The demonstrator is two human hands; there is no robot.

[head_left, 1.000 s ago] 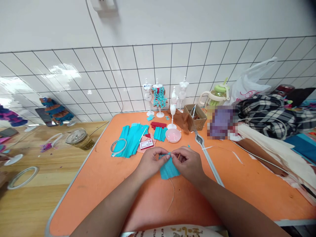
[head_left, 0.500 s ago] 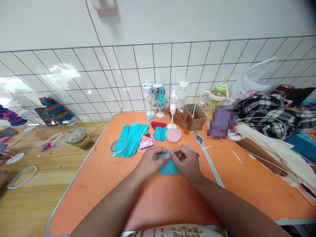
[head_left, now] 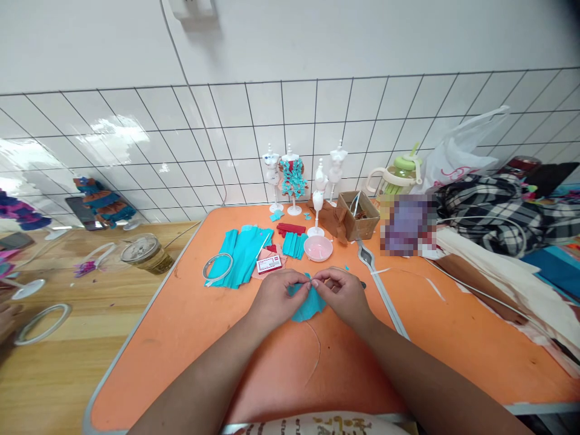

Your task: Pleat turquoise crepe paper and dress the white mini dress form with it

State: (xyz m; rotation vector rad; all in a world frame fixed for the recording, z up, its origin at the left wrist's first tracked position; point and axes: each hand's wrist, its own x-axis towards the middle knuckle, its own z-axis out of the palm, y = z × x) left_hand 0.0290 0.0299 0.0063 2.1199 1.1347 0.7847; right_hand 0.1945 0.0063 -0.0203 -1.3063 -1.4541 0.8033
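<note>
My left hand (head_left: 283,296) pinches the top edge of a turquoise crepe-paper piece (head_left: 308,307) between thumb and fingers. Close against it, my right hand (head_left: 339,291) grips the same piece, thumb and forefinger nearly touching those of the left. The paper hangs gathered below the fingertips, just over the orange table (head_left: 190,356). A thin thread (head_left: 319,350) trails from beneath it toward me. Whether a needle is between the fingers I cannot make out. Beyond the hands are a pink bowl (head_left: 318,248) and a small pleated turquoise piece (head_left: 294,245).
Turquoise sheets (head_left: 244,257) lie left, under a tape roll (head_left: 217,270) and near a small white-and-red box (head_left: 269,264). White mini mannequins (head_left: 318,199) and a cardboard box (head_left: 359,215) stand behind. A grey strap (head_left: 385,296) runs along the right. Another person's hand (head_left: 6,323) shows at far left.
Both hands stay in place while the fingertips shift slightly on the paper. Its hanging part looks more bunched and narrower, and some now shows above the fingers.
</note>
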